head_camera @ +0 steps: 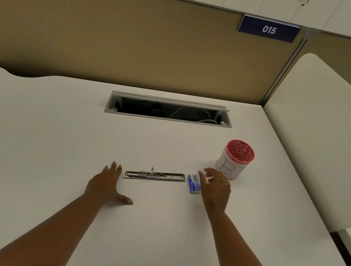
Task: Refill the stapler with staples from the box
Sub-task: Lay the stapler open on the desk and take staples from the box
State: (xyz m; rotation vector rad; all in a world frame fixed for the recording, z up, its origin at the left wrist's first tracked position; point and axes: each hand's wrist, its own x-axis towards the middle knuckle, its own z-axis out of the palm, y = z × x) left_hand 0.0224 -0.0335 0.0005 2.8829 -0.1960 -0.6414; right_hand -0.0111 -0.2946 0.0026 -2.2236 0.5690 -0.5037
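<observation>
Gripping nothing with either grip: left hand [106, 185] lying palm-down and spread, fingers pointing away and thumb splayed toward the right, fingertips stopping just short of the stapler's left end. Right hand [216, 190] hovering loose and uncurled, fingers parted and blurred, reaching over the right side of the staple box without closing on it; impossible to tell whether touching it. Both bare forearms running in from the near edge of the frame, angling toward each other.

Spreading wide and pale, tabletop [52, 134] offering plenty of bare room on the left and in front of both hands. Running along the far side, tan partition [116, 35] closing off the back; standing at the right edge, rounded cream divider panel [324, 135] limiting sideways room there. Sitting open in the far middle, cable tray [169, 110] showing cords inside, well apart from the hands.

Standing upright near the right hand, beyond it, red-rimmed cup [234, 158] marked with a letter B. Lying flat and unfolded between the two hands, metal stapler [154, 175] stretching left to right. Resting just beside its right end, small blue staple box [193, 184], partly hidden by the right hand.
</observation>
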